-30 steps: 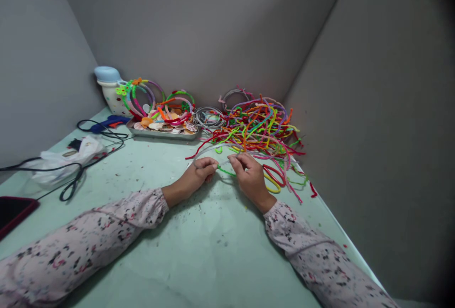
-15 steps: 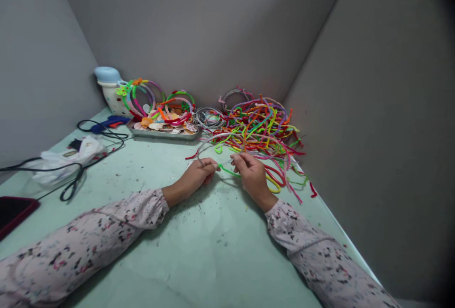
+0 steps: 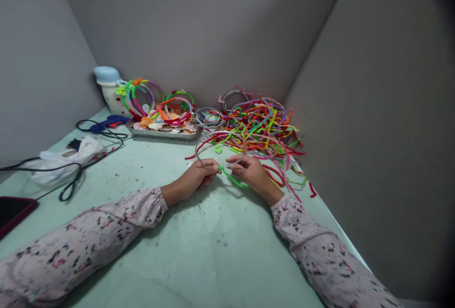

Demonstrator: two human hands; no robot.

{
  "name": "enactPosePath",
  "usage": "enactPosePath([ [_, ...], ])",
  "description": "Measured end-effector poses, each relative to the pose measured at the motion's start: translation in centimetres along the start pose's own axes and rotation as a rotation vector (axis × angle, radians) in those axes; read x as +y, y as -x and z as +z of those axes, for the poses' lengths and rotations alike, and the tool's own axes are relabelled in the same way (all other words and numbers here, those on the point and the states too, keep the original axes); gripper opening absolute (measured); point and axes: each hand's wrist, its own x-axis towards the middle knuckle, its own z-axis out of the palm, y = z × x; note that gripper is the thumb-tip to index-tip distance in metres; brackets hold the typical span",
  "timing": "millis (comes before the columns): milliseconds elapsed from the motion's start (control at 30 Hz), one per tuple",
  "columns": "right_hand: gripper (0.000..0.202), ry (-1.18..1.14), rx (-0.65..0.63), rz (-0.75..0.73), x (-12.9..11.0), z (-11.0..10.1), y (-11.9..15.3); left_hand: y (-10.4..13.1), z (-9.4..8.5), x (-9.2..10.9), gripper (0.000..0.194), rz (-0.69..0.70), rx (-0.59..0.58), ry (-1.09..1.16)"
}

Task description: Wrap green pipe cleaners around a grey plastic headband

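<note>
My left hand (image 3: 202, 175) is closed in a pinch on a thin grey wire hoop (image 3: 196, 150) and the wound end of a green pipe cleaner (image 3: 232, 180). The hoop arches up behind both hands, its far part overlapping the pile. From the left fingertips the pipe cleaner's loose tail slants down to the right, passing under my right hand (image 3: 254, 175). The right thumb and fingers are bent together at the wire just right of the green winding. Exactly how the right fingertips grip the wire is hard to make out.
A heap of colourful pipe cleaners (image 3: 263, 123) lies at the back right. Left of it are coiled wire (image 3: 209, 117) and a metal tray (image 3: 159, 134) with shells and wrapped hoops. A lidded cup (image 3: 110, 92), blue tool (image 3: 106, 124), plastic bag (image 3: 67, 158), black cable (image 3: 76, 182) and phone (image 3: 16, 213) occupy the left.
My right hand has turned and lowered its wrist slightly to the right, its fingers moving to the wire by the left fingertips. More of the green tail shows. The left hand has barely moved.
</note>
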Motion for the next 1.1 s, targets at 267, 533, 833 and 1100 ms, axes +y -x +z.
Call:
enactPosePath([
  [267, 0.016, 0.226, -0.026, -0.301, 0.59, 0.6, 0.22, 0.11, 0.04, 0.11, 0.019, -0.008, -0.05, 0.042],
  [533, 0.018, 0.164, -0.038, -0.231, 0.69, 0.62, 0.27, 0.15, -0.12, 0.0, 0.022, 0.003, -0.07, 0.004],
  [833, 0.02, 0.078, -0.013, -0.16, 0.75, 0.98, 0.41, 0.16, -0.28, -0.3, 0.021, 0.016, -0.053, -0.071],
  [1100, 0.023, 0.04, -0.008, -0.154, 0.77, 1.0, 0.39, 0.15, -0.03, -0.12, 0.02, 0.052, -0.023, -0.117],
])
